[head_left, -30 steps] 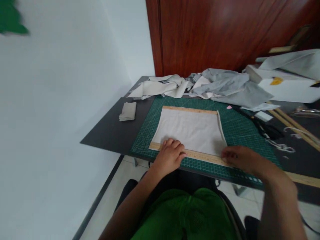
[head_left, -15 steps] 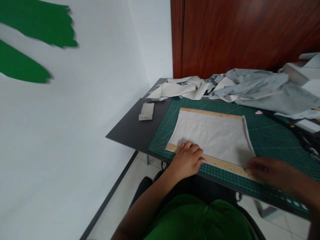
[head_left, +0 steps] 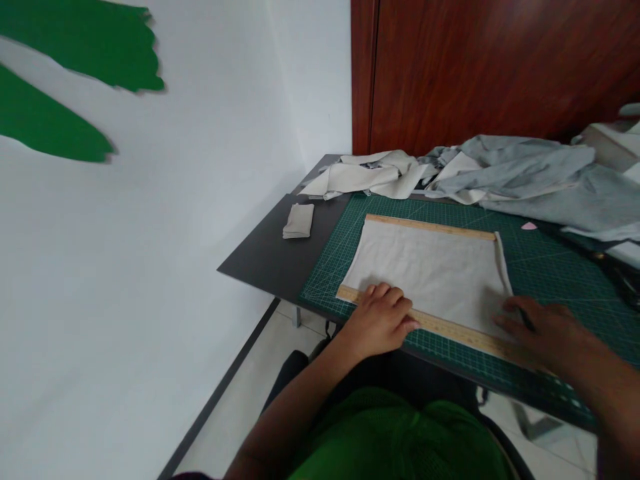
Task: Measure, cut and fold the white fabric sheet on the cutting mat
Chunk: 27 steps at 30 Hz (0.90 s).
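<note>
A pale fabric piece (head_left: 435, 267) lies flat on the green cutting mat (head_left: 565, 287). One wooden ruler (head_left: 450, 328) runs along its near edge, and another wooden ruler (head_left: 430, 227) lies along its far edge. My left hand (head_left: 383, 317) presses down on the near ruler, fingers bent over it and thumb at its front edge. At the fabric's near right corner is my right hand (head_left: 545, 333), slightly blurred, its fingers closed around a dark slender thing (head_left: 526, 319) that looks like a pen. That hand hides the ruler's right end.
Crumpled white and grey cloth (head_left: 530, 163) is heaped along the back. A small stack of folded pale cloth (head_left: 299, 221) sits on the dark tabletop (head_left: 265, 257) at left. Scissors (head_left: 625, 277) and a pink chip (head_left: 529, 227) lie at right. A white wall (head_left: 150, 267) borders the left.
My right hand has lifted and turned from the ruler's right end toward the fabric corner, and a dark slender thing now shows in its fingers. My left hand stays on the ruler. The view shifted slightly.
</note>
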### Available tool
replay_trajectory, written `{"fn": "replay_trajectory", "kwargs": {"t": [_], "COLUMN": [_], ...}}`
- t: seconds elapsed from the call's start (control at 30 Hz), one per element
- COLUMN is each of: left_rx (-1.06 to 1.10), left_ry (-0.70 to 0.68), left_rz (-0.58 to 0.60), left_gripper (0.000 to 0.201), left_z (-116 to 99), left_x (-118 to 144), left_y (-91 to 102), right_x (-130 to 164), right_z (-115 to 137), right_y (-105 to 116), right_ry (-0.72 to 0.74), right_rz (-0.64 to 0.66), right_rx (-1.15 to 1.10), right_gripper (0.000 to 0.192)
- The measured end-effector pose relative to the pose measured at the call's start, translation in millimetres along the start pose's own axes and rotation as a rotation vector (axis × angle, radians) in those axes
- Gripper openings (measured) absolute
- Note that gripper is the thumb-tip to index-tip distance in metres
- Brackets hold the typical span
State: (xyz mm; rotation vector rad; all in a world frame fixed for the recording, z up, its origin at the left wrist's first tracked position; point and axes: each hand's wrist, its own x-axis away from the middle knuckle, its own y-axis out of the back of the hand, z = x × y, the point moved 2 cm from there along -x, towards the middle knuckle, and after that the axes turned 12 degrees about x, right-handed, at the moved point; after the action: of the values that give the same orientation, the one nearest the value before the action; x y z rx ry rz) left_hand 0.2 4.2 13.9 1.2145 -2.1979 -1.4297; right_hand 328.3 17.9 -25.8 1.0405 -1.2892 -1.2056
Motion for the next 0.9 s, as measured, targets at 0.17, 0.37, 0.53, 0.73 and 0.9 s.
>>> {"fn": "replay_trajectory", "kwargs": {"t": [0.17,0.37,0.53,0.73,0.9], "left_rx": [0.18,-0.011,-0.123,-0.158,-0.171], "left_ry": [0.126,0.356,0.387,0.365,0.383], "left_rz": [-0.363,-0.391,-0.318,-0.322,-0.316], "left_gripper": [0.031,0.027,0.029,0.031,0.033], "left_z": [25,61,60,59,60], "left_x": [1,4,3,2,1], "left_y": [14.8,25.4,21.1,18.6,18.4], "right_x": [4,4,6,10,6], "right_z": [3,11,17,13,7], "right_y": [9,20,30,28,21], "right_ry": [0.032,0.08,0.041,0.055,0.041], "right_rz": [-0.022,0.001,0.043,0.006,-0.002], "right_rx": [-0.033,-0.075,-0.057,-0.088,-0.108], "right_gripper": [0.037,0.026,0.019,0.019,0.018]}}
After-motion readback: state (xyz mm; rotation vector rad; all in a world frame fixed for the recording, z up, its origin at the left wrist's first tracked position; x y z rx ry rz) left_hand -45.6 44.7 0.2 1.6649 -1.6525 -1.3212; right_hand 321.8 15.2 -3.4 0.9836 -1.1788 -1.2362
